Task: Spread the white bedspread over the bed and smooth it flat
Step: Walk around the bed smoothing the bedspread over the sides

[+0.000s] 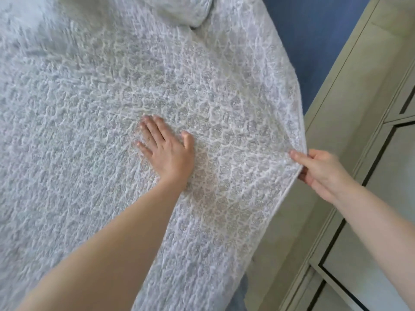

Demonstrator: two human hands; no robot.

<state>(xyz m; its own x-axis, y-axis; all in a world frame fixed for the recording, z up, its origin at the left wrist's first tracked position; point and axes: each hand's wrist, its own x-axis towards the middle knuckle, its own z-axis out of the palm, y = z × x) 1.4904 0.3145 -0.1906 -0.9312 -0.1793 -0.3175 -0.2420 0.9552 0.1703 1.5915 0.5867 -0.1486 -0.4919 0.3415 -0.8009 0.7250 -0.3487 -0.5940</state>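
Head view looks down at the white bedspread (94, 122), which covers nearly everything I can see of the bed and reaches from the left edge across to a hemmed border on the right. Its surface is quilted in a raised lattice pattern, and it lies mostly flat around the middle, with a bunched fold (186, 10) at the top. I see my left hand (167, 149) resting palm down on the cloth near the centre, fingers spread and flat, holding nothing, just pressing on the fabric. My right hand (318, 169) is at the right border of the bedspread, its grip closed on the hem: the thumb lies on top of the edge and the fingers curl beneath it, so the cloth is pinched between them and lifted slightly there. Beyond that edge stands pale green furniture (363, 131) with dark gaps between its panels, just beside the bed. A strip of blue (314, 41) shows at the top right, between the bedspread and the furniture. The far left part of the cloth is blurred.
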